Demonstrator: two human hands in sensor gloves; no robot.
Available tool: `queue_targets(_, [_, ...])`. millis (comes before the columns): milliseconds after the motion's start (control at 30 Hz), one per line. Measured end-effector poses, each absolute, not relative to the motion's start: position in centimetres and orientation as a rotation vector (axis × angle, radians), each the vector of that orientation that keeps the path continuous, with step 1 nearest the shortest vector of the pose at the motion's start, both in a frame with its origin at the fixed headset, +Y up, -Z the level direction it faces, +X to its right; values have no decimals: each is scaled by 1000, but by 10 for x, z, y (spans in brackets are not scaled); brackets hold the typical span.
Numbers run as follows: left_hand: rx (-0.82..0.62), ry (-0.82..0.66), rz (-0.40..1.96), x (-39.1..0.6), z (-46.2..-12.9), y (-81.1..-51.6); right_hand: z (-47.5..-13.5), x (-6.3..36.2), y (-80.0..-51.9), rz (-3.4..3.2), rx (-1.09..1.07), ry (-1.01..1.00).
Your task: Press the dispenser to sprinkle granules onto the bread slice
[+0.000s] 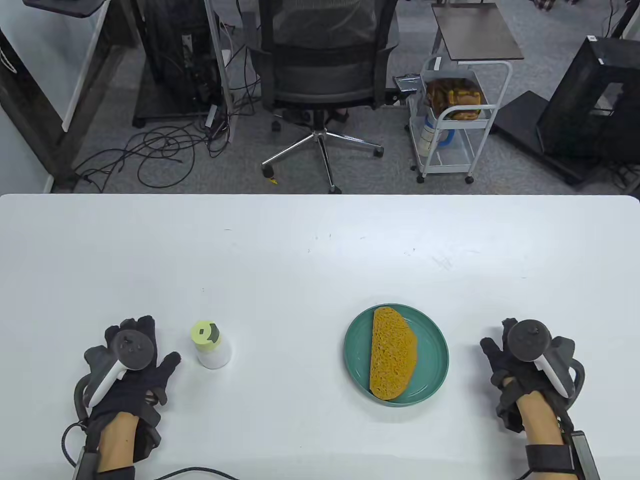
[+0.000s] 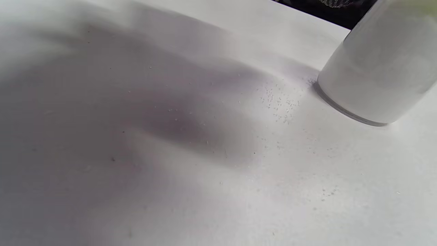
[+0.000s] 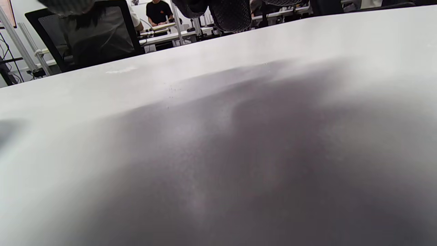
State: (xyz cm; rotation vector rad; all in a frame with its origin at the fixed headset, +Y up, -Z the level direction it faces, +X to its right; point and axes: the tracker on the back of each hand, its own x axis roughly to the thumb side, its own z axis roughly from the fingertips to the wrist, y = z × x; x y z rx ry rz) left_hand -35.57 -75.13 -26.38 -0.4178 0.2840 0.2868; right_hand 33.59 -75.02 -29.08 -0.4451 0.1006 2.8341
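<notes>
A small white dispenser [image 1: 212, 346] with a yellow-green lid stands upright on the white table, left of centre. Its white body [image 2: 379, 71] fills the upper right of the left wrist view, with a few spilled granules [image 2: 281, 106] on the table beside it. My left hand [image 1: 142, 357] rests flat on the table just left of the dispenser, fingers spread, thumb pointing toward it without touching. A brown bread slice [image 1: 392, 352] lies on a green plate [image 1: 435, 350] right of centre. My right hand [image 1: 505, 355] rests on the table to the right of the plate, holding nothing; its fingertips [image 3: 228, 13] show at the right wrist view's top edge.
Beyond the table's far edge [image 1: 320, 196] stand an office chair [image 1: 320, 75], a white trolley [image 1: 450, 120] and floor cables. A cable [image 1: 190, 471] runs from my left wrist along the near edge.
</notes>
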Motion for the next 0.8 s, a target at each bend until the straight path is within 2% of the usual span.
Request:
queue_targets(300, [-425, 253, 298, -347, -262, -751, -288, 332, -754, 2802, -440, 147])
queue_targets(467, [-398, 253, 304, -345, -260, -746, -287, 311, -749, 2813, -335, 161])
queue_targets(800, [-378, 235, 319, -340, -262, -745, -283, 286, -747, 2871, -354, 122])
